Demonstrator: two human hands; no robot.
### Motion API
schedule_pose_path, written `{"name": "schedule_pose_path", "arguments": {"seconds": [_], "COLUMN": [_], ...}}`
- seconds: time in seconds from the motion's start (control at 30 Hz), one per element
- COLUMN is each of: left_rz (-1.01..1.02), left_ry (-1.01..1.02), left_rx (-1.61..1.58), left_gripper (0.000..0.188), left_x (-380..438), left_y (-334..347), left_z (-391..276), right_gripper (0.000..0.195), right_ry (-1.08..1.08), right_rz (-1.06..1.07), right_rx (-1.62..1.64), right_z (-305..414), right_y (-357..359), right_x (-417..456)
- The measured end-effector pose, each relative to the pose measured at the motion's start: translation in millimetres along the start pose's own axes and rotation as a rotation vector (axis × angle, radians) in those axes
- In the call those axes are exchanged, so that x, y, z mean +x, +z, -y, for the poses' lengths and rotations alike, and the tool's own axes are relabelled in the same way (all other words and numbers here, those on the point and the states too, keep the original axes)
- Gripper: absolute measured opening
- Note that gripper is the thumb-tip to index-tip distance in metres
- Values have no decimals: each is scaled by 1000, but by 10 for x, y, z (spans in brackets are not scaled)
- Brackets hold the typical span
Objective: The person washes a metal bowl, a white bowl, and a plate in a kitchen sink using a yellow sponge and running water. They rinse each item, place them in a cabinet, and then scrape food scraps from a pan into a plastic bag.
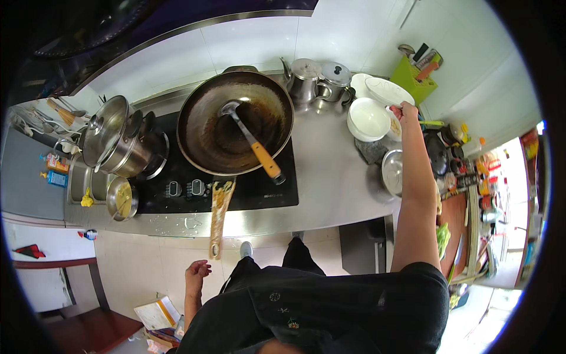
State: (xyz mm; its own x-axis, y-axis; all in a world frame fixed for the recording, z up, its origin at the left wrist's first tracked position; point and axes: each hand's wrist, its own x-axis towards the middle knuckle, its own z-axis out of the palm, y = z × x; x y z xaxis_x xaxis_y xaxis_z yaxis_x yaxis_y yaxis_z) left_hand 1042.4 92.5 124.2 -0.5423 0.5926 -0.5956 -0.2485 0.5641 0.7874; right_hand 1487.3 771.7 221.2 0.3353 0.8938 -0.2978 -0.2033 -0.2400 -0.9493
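My right hand [404, 111] grips the near rim of a white oval plate [389, 91] at the back right of the counter, beside a white bowl [369, 118] and another white dish. My left hand [198, 269] hangs free below the counter's front edge, its fingers loosely curled with nothing in them. Before me on the black hob stands a large wok [203, 128] with a wooden handle [219, 221] that points towards me. A metal spatula with a wooden grip [261, 159] lies inside it, leaning over the rim.
A lidded steel pot [121, 150] and a steel bowl of yellow liquid [123, 199] stand left. Metal kettles [305, 82] are behind, near a green knife block [413, 79]. A steel basin [391, 172], seasoning bottles and a cutting board [454, 230] with a knife are at right.
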Motion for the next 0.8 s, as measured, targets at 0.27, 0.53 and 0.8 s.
{"name": "schedule_pose_path", "arguments": {"seconds": [0.27,0.53,0.8], "left_rz": [-147,-210,-185], "left_ry": [-52,35,-96], "left_rx": [-25,158,41], "left_gripper": [23,26,24], "left_x": [-449,-472,-562], "left_y": [736,969,1107], "left_z": [12,-197,6], "right_gripper": [27,23,33], "right_ry": [42,200,154], "right_rz": [50,555,249], "right_rx": [-124,-220,-652], "right_z": [-532,-825,-810], "right_y": [277,-199,23], "right_x": [1426,2113,2582]}}
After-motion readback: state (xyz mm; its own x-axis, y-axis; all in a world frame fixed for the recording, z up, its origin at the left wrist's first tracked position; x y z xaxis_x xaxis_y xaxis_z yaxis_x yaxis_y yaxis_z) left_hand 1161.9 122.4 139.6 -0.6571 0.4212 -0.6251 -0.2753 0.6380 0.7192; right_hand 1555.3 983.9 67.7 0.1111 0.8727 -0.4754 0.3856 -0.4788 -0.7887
